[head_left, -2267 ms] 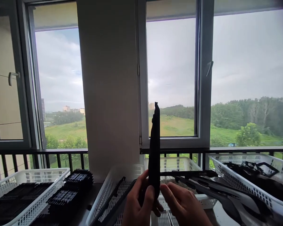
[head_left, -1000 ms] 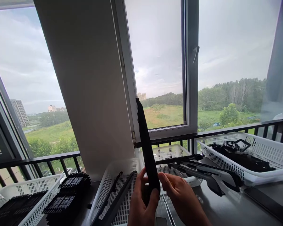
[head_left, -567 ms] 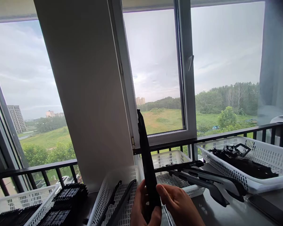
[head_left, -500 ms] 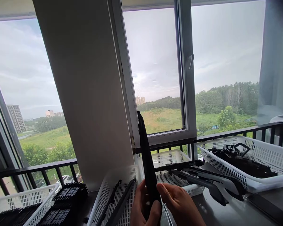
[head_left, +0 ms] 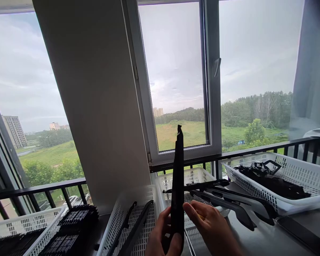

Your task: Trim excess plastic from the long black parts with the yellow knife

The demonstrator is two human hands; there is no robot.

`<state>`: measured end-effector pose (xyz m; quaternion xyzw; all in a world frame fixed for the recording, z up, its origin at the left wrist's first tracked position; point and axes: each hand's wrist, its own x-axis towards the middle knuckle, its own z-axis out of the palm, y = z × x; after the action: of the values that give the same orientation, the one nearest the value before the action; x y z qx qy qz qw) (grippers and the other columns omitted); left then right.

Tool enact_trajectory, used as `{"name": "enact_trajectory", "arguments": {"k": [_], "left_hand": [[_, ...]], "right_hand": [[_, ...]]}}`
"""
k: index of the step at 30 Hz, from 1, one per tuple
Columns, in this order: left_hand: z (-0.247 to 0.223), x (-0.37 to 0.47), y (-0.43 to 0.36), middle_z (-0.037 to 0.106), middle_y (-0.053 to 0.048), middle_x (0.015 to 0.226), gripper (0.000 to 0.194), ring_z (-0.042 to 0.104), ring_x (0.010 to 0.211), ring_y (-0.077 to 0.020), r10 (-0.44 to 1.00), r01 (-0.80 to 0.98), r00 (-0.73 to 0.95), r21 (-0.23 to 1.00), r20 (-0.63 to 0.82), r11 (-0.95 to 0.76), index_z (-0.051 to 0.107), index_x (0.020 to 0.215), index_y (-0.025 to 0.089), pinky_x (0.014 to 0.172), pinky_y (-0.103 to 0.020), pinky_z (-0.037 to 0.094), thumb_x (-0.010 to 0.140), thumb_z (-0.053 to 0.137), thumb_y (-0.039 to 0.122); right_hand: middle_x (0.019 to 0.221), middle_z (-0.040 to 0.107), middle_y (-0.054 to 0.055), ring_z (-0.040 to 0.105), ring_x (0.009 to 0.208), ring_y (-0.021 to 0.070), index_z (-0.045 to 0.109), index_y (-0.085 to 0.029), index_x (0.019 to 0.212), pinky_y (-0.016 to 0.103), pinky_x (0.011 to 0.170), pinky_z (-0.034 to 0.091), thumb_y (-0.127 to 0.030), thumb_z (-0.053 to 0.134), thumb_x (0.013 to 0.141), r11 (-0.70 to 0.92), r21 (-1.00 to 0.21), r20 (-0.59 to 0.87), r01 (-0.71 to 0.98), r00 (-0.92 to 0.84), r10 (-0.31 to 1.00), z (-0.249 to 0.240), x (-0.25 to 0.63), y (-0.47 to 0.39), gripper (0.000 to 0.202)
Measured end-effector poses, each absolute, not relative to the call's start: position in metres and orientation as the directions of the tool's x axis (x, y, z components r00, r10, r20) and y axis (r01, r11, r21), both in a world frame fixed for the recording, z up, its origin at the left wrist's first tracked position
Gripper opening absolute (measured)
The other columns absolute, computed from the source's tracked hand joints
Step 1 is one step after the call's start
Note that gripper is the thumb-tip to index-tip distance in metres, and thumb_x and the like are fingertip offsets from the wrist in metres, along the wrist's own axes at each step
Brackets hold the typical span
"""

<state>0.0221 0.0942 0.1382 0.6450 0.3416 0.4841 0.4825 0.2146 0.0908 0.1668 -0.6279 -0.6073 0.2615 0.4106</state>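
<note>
A long black plastic part (head_left: pixel 178 174) stands nearly upright in front of the window, its narrow hooked tip at the top. My left hand (head_left: pixel 164 234) is wrapped round its lower end, thumb across the front. On the right side, my right hand (head_left: pixel 210 222) touches the part's edge with its thumb, the other fingers curled; what its fingertips hold, if anything, is hidden. Behind the hands, a white basket (head_left: pixel 200 174) carries several long black and grey parts (head_left: pixel 229 202) that jut out over its right side.
At the lower left, a white basket (head_left: pixel 114 217) contains long dark parts, beside stacked black grid pieces (head_left: pixel 77 217). Another white basket (head_left: pixel 314 174) at the right holds black parts. A black railing (head_left: pixel 261 147) runs below the windows.
The upper end of the black part has swung right, so it now stands more upright. Both hands still hold or touch it, and the view has shifted slightly.
</note>
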Motion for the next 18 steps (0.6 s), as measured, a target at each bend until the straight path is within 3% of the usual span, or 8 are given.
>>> {"name": "enact_trajectory", "arguments": {"k": [4, 8, 11, 13, 18], "left_hand": [[0.137, 0.009, 0.098, 0.079, -0.012, 0.115, 0.068, 0.074, 0.099, -0.0265, 0.899, 0.102, 0.356, 0.945, 0.256, -0.309, 0.066, 0.151, 0.019, 0.079, -0.029, 0.056, 0.093, 0.076, 0.052], [0.136, 0.006, 0.102, 0.08, -0.012, 0.109, 0.07, 0.072, 0.098, -0.0277, 0.877, 0.079, 0.4, 0.943, 0.267, -0.323, 0.066, 0.15, 0.018, 0.088, -0.034, 0.056, 0.091, 0.076, 0.053], [0.14, 0.009, 0.101, 0.079, -0.015, 0.116, 0.074, 0.072, 0.108, -0.0317, 0.884, -0.02, 0.385, 0.96, 0.266, -0.28, 0.067, 0.148, 0.017, 0.102, -0.04, 0.056, 0.089, 0.076, 0.06], [0.143, 0.011, 0.098, 0.078, -0.017, 0.119, 0.076, 0.072, 0.11, -0.0329, 0.89, -0.057, 0.367, 0.961, 0.271, -0.269, 0.067, 0.148, 0.016, 0.105, -0.042, 0.054, 0.09, 0.075, 0.064], [0.144, 0.013, 0.093, 0.079, -0.014, 0.115, 0.073, 0.072, 0.098, -0.0286, 0.891, -0.021, 0.375, 0.964, 0.255, -0.267, 0.069, 0.148, 0.019, 0.092, -0.037, 0.056, 0.089, 0.076, 0.062]], "right_hand": [[0.074, 0.072, 0.004, 0.065, 0.073, 0.0227, 0.069, -0.024, 0.075, 0.029, 0.067, 0.041, -0.097, 0.044, 0.088, 0.07, -0.82, 0.177, 0.568, 0.136, 0.975, 0.17, 0.216, 0.089, 0.079], [0.072, 0.07, 0.004, 0.065, 0.07, 0.0212, 0.072, -0.023, 0.075, 0.027, 0.068, 0.044, -0.092, 0.046, 0.093, 0.167, -0.829, 0.207, 0.534, 0.016, 0.978, 0.17, 0.213, 0.089, 0.076], [0.069, 0.065, 0.003, 0.059, 0.067, 0.0186, 0.065, -0.021, 0.07, 0.027, 0.066, 0.042, -0.093, 0.045, 0.092, 0.216, -0.836, 0.22, 0.504, -0.052, 0.974, 0.171, 0.212, 0.088, 0.078], [0.067, 0.057, 0.002, 0.052, 0.066, 0.0168, 0.055, -0.021, 0.067, 0.027, 0.064, 0.038, -0.095, 0.04, 0.092, 0.226, -0.852, 0.257, 0.472, 0.001, 0.967, 0.172, 0.213, 0.087, 0.08], [0.067, 0.043, -0.001, 0.04, 0.065, 0.0151, 0.045, -0.021, 0.068, 0.027, 0.061, 0.032, -0.098, 0.034, 0.092, 0.204, -0.884, 0.29, 0.42, 0.151, 0.945, 0.17, 0.218, 0.087, 0.081]]}}
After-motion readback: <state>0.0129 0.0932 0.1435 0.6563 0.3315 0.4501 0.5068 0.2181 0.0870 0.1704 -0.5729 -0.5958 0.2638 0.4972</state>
